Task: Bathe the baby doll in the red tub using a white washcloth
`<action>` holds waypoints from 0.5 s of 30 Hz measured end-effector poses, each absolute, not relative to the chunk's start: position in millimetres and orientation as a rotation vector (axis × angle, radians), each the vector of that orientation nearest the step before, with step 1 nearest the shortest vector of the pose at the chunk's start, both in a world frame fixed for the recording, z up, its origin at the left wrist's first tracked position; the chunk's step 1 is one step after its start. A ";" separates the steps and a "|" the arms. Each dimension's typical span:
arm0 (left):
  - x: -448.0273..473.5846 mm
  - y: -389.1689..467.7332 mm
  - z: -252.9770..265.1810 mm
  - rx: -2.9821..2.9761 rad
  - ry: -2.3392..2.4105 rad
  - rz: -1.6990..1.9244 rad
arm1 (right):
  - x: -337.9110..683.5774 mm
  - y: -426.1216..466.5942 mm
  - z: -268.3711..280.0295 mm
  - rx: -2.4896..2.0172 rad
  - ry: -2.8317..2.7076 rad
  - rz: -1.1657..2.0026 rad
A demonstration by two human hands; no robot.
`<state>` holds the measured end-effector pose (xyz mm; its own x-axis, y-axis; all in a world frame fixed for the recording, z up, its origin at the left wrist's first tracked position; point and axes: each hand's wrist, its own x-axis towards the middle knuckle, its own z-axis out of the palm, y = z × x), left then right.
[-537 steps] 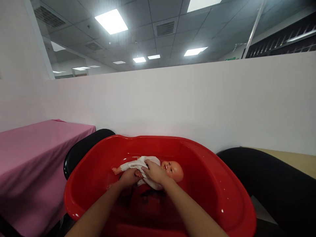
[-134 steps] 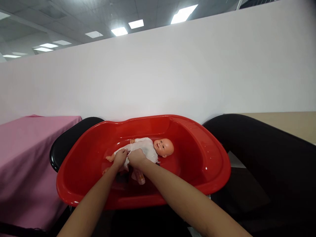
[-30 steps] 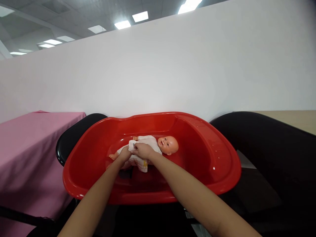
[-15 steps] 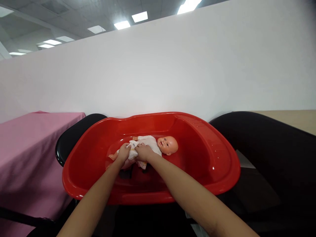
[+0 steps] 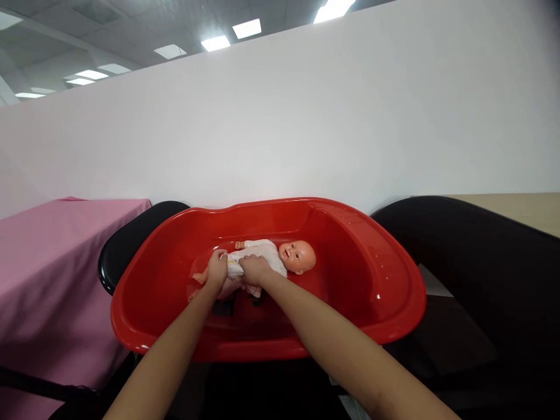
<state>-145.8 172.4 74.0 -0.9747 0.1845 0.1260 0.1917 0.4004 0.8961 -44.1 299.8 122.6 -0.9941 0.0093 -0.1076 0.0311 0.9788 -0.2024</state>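
A bald baby doll (image 5: 297, 257) in a white top lies on its back inside a red baby bathtub (image 5: 184, 347), its head to the right and its feet to the left. Over its belly I stretch a small white cloth (image 5: 235, 266) with a faint yellow print. My left hand (image 5: 217, 266) is closed on the cloth's left side, and my right hand (image 5: 254, 269) is closed on its right side. Both hands hide part of the doll's body. One doll hand rests near the tub's back wall.
The tub stands between a black chair (image 5: 116, 251) on the left and a larger black chair (image 5: 472, 262) on the right. A pink cloth-covered table (image 5: 65, 233) is at the far left. Behind rises a white partition (image 5: 280, 128). A pale wooden surface (image 5: 525, 211) shows at the right.
My left hand has shifted slightly and turned, and the white cloth between my hands now looks lower and narrower. The doll and tub have stayed in place.
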 end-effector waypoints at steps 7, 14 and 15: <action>-140.6 167.5 86.1 -0.197 -2.631 -1.537 | -46.5 300.3 117.0 0.113 3.038 -0.323; -136.0 162.4 100.4 -0.205 -2.826 -1.316 | -45.4 303.4 117.6 0.164 3.008 -0.319; -135.4 162.1 101.7 -0.227 -2.849 -1.274 | -45.0 304.1 118.3 0.158 3.002 -0.319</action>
<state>-135.4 162.1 101.7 -0.9894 0.1269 0.0706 0.1373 0.6581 0.7403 -45.0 304.1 118.3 -0.9876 0.0911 -0.1282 0.1160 0.9723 -0.2029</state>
